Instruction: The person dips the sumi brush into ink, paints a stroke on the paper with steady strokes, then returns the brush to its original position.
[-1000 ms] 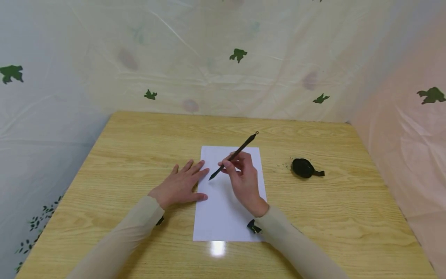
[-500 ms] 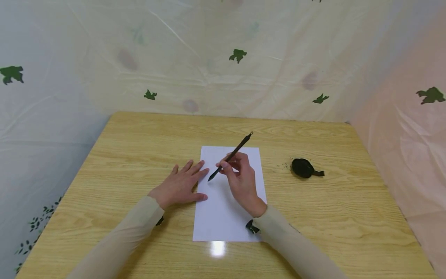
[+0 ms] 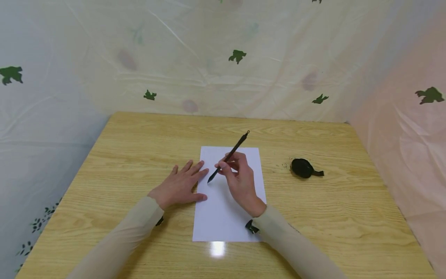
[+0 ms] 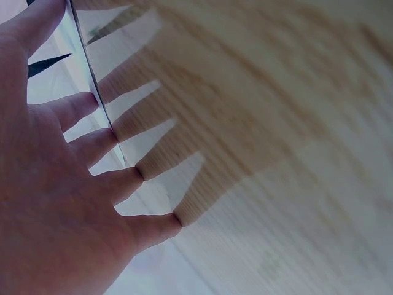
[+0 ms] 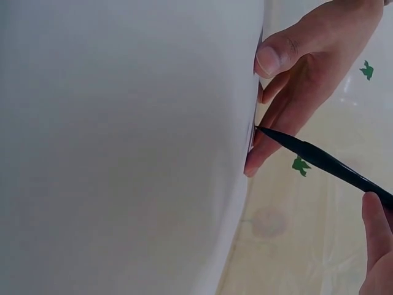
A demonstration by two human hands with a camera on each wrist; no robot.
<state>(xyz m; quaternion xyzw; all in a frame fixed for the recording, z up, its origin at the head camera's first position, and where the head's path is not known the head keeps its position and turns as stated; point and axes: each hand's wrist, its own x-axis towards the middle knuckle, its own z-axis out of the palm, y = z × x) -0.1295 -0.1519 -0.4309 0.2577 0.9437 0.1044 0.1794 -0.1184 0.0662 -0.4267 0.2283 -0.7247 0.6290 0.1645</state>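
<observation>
A white sheet of paper (image 3: 223, 217) lies on the wooden table. My left hand (image 3: 181, 184) rests with fingers spread over the sheet's left edge, thumb and fingertips reaching onto it; the left wrist view shows the same spread fingers (image 4: 80, 110). My right hand (image 3: 242, 182) pinches a dark calligraphy brush (image 3: 235, 147) between thumb and fingers, above the paper. The brush slants, its looped end up to the right and its pointed dark tip right at the paper, just right of the left fingers. In the right wrist view the brush tip (image 5: 279, 137) meets the sheet's surface in outline.
A small round black dish (image 3: 302, 168) with a short handle stands on the table (image 3: 331, 217) right of the paper. Dark specks (image 3: 283, 166) lie beside it. Pale cloth (image 3: 195, 58) with green bird shapes hangs behind the table and at both sides.
The brush tip has shifted slightly down and left over the paper. The brush's upper end has swung left and my right hand moved a little left with it. The left hand stays put.
</observation>
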